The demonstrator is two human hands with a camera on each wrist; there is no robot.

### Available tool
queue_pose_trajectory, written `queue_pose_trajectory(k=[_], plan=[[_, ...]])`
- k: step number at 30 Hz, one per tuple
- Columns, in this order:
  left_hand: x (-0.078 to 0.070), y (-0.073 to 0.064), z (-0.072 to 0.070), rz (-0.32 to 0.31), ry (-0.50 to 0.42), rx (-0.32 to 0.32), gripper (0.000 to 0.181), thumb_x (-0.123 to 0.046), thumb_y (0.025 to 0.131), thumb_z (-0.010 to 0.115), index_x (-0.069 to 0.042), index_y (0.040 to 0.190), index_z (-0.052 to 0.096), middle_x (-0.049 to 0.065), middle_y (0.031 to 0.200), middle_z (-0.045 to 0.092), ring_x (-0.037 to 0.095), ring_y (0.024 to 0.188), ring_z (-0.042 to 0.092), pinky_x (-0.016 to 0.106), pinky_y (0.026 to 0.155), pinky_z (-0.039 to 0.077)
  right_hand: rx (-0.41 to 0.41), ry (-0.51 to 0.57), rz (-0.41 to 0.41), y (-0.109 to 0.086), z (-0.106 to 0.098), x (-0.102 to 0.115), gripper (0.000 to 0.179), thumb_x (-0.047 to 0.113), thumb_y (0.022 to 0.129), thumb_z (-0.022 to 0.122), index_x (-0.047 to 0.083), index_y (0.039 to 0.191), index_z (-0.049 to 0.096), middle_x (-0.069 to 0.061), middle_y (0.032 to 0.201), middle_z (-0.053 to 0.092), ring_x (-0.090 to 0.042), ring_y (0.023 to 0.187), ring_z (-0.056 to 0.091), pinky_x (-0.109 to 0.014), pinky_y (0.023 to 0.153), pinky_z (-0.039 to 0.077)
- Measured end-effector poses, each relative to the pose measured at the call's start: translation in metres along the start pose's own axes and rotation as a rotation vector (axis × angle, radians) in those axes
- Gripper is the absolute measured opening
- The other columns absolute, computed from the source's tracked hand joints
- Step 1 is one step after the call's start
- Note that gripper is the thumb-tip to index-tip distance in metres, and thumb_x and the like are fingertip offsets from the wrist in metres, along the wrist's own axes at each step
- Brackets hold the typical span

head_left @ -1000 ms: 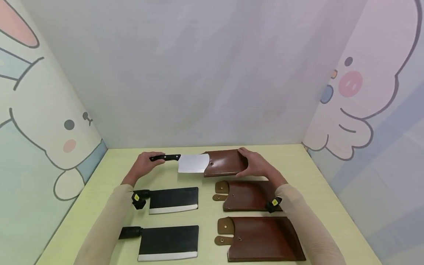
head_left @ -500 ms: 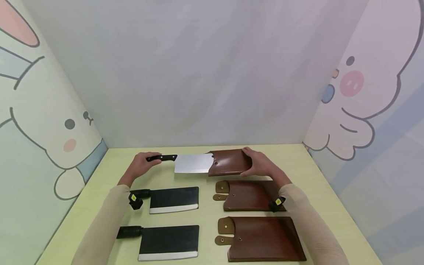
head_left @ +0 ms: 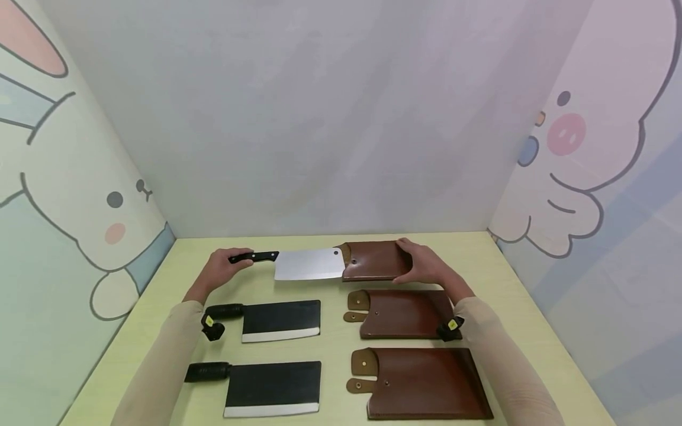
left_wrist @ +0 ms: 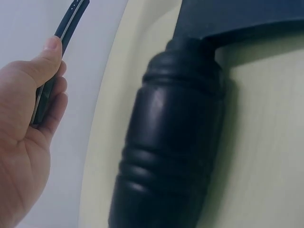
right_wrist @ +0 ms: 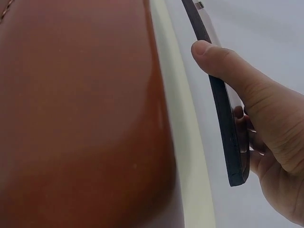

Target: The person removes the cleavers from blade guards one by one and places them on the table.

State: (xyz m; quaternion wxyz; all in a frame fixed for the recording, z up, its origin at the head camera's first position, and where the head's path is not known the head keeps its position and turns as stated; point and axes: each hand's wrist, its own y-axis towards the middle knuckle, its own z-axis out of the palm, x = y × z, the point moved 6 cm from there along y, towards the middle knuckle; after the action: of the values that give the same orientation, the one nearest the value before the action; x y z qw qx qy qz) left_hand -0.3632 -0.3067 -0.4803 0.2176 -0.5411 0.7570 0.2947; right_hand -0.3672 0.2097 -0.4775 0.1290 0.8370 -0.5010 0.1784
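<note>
My left hand (head_left: 221, 270) grips the black riveted handle (head_left: 258, 257) of a cleaver, whose bare silver blade (head_left: 309, 264) points right. At the blade's far end, a small hole shows in the upper corner. That end lies right at the mouth of a brown leather sheath (head_left: 379, 260); whether a sliver is still inside, I cannot tell. My right hand (head_left: 426, 264) holds the sheath by its right end, thumb along the lower edge and fingers around the back. In the right wrist view the thumb presses the dark edge of the sheath (right_wrist: 228, 137).
Two black-bladed cleavers, an upper one (head_left: 281, 319) and a lower one (head_left: 274, 387), lie on the pale yellow table (head_left: 333, 343). To their right lie two more brown sheaths, the nearer (head_left: 426, 384) and the farther (head_left: 402, 313). A grey wall (head_left: 330, 148) stands behind.
My left hand has moved left with the cleaver, and my right hand right with the sheath. More of the blade shows now, including its corner hole.
</note>
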Motion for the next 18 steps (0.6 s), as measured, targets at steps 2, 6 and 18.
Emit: queue_pose_trajectory(k=[2,6,18], plan=[[0.002,-0.002,-0.001,-0.003,0.005,-0.005,0.044,-0.032,0.098,0.072,-0.004,0.131,0.069,0.021,0.128,0.069,0.024,0.093,0.060,0.035,0.076,0.048,-0.003,-0.004,0.001,-0.001,0.000,-0.002,0.119,0.054,0.072,0.090,0.002,0.160,0.029,-0.021,0.164,0.030,-0.043,0.147,0.034,-0.058,0.111,0.038],[0.007,-0.006,-0.005,-0.006,0.017,-0.011,0.043,-0.032,0.098,0.072,-0.004,0.131,0.070,0.022,0.128,0.068,0.022,0.089,0.059,0.034,0.073,0.047,-0.007,-0.006,0.005,-0.004,-0.001,-0.007,0.118,0.054,0.073,0.090,0.003,0.160,0.030,-0.022,0.164,0.030,-0.043,0.147,0.034,-0.059,0.111,0.038],[0.021,-0.023,-0.016,-0.021,0.063,-0.018,0.042,-0.030,0.099,0.070,0.000,0.130,0.069,0.024,0.129,0.067,0.038,0.113,0.065,0.047,0.087,0.051,-0.018,0.022,0.021,-0.012,-0.005,-0.020,0.117,0.049,0.072,0.092,0.000,0.159,0.030,-0.023,0.163,0.031,-0.044,0.146,0.036,-0.059,0.110,0.039]])
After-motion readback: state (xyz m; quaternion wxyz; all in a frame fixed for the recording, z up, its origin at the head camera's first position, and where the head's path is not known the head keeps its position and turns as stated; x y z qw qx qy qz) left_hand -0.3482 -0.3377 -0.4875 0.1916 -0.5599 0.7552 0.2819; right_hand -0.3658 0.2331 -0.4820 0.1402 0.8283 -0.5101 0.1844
